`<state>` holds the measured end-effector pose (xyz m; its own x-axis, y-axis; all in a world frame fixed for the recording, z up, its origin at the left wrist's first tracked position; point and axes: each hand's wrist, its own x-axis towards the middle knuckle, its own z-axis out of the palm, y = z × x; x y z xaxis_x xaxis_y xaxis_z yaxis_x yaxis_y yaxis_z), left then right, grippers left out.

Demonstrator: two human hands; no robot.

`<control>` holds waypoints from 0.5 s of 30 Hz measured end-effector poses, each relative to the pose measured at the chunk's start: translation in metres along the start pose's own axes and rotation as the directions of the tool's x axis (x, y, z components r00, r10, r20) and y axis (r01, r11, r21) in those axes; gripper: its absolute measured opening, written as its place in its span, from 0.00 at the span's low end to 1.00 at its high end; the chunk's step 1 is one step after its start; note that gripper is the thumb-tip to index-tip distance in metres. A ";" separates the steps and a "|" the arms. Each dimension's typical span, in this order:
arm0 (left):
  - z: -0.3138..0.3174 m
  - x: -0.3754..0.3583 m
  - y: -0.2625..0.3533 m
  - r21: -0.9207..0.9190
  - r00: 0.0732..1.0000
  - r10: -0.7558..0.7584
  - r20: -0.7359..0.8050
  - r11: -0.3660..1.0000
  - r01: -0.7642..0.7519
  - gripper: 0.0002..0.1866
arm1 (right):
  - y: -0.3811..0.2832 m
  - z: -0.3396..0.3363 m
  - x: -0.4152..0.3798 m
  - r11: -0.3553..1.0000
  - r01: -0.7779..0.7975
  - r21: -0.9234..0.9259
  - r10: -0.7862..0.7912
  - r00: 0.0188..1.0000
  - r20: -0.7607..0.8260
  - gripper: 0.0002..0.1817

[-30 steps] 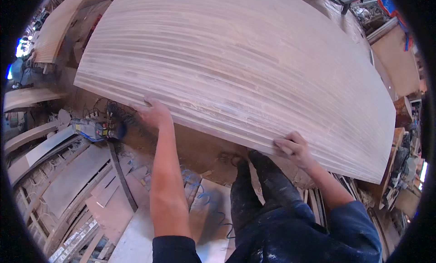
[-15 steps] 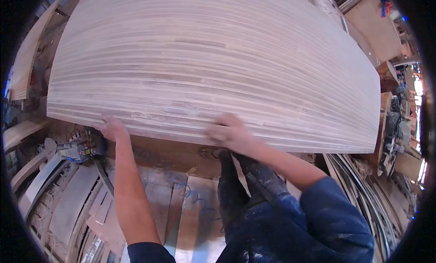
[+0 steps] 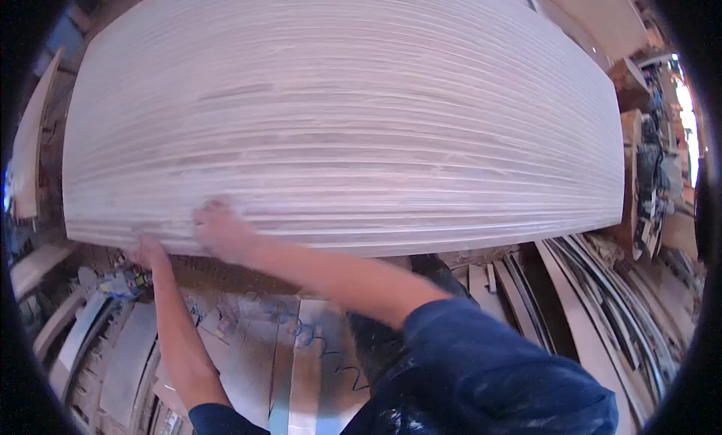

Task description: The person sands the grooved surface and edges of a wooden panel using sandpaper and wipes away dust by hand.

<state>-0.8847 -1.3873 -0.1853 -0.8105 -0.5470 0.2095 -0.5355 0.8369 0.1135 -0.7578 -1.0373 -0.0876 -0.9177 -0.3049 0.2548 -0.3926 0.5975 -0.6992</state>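
A large pale wooden panel [image 3: 361, 119] with long ridged strips and a dusty whitish surface spans the view in front of me. My left hand [image 3: 150, 252] is at its front edge, near the left corner; the fingers are blurred against the panel. Over the panel's front strips, just to the right of that, my right hand [image 3: 220, 228] is smeared by motion. Whether it touches the surface or holds anything I cannot make out.
Below the left corner sits a dusty power tool or machine [image 3: 124, 284]. A coiled blue hose [image 3: 304, 331] lies over boards on the floor. Long thin strips [image 3: 602, 315] are stacked at the lower right. Another panel [image 3: 34, 142] leans at the far left.
My right hand has swept left along the panel's front edge, close to my left hand. The left hand appears further left and lower in view. The whole view has shifted a little.
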 end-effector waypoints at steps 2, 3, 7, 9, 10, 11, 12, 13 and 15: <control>-0.056 -0.069 0.050 -0.061 0.987 0.096 -0.129 0.993 -0.104 0.38 | -0.014 -0.012 0.002 0.996 -0.077 -0.042 0.076 0.997 -0.024 0.08; -0.086 -0.112 0.072 -0.109 0.952 0.153 -0.265 0.976 -0.187 0.37 | -0.008 -0.020 -0.016 0.996 -0.085 -0.038 0.083 0.996 -0.031 0.08; -0.170 -0.283 0.135 -0.318 0.811 0.522 -0.264 0.747 -0.584 0.31 | 0.036 -0.111 -0.136 0.998 -0.026 0.058 0.030 0.997 -0.068 0.09; -0.200 -0.376 0.159 -0.215 0.747 0.650 -0.139 0.717 -0.663 0.28 | 0.064 -0.187 -0.216 0.999 -0.018 0.029 0.019 0.999 -0.028 0.10; -0.214 -0.424 0.178 -0.279 0.710 0.694 -0.118 0.663 -0.694 0.26 | 0.075 -0.222 -0.257 0.998 -0.046 0.038 0.047 0.999 -0.011 0.12; -0.225 -0.468 0.197 -0.344 0.666 0.739 -0.099 0.603 -0.720 0.24 | 0.086 -0.256 -0.296 0.996 -0.078 0.046 0.078 0.997 0.005 0.14; -0.224 -0.512 0.205 -0.389 0.612 0.787 -0.082 0.540 -0.746 0.24 | 0.096 -0.292 -0.335 0.994 -0.109 0.024 0.109 0.994 0.019 0.16; -0.222 -0.556 0.216 -0.433 0.554 0.830 -0.067 0.476 -0.766 0.24 | 0.106 -0.330 -0.376 0.990 -0.139 0.004 0.139 0.990 0.035 0.18; -0.249 -0.637 0.261 -0.545 0.422 0.907 0.000 0.354 -0.760 0.22 | 0.131 -0.396 -0.454 0.985 -0.173 -0.012 0.174 0.982 0.074 0.19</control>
<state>-0.4493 -0.8160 -0.0475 -0.8275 0.5280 0.1912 0.5560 0.7226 0.4107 -0.4164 -0.5271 -0.0302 -0.9648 -0.2508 0.0789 -0.2283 0.6502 -0.7246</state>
